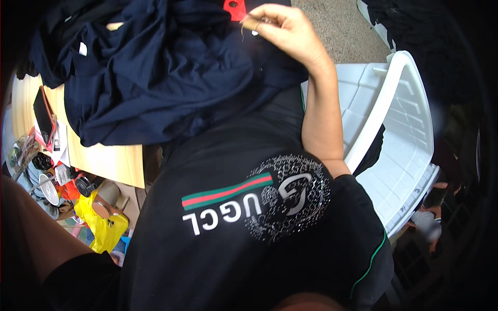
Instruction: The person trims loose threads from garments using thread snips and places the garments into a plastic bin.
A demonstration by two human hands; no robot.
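My right hand (290, 32) reaches to the top of the head view with thumb and fingers pinched together. A flat red piece (234, 9) with a dark round hole touches or nearly touches the fingertips. A thin thread (242, 34) hangs below them, and what exactly is pinched cannot be made out. Under the hand a dark navy cloth garment (155, 85) lies in loose folds, with a small white tag (83, 49) at its left. Only my left upper arm (44, 223) shows at the lower left; that hand is out of view.
To the left stands a light wooden table (111, 161) with a dark red-edged case (44, 115) and papers. Below it are a yellow bag (106, 223) and jumbled items. Right of my arm is a large white moulded plastic chair or bin (402, 103); dark cloth (441, 52) lies beyond.
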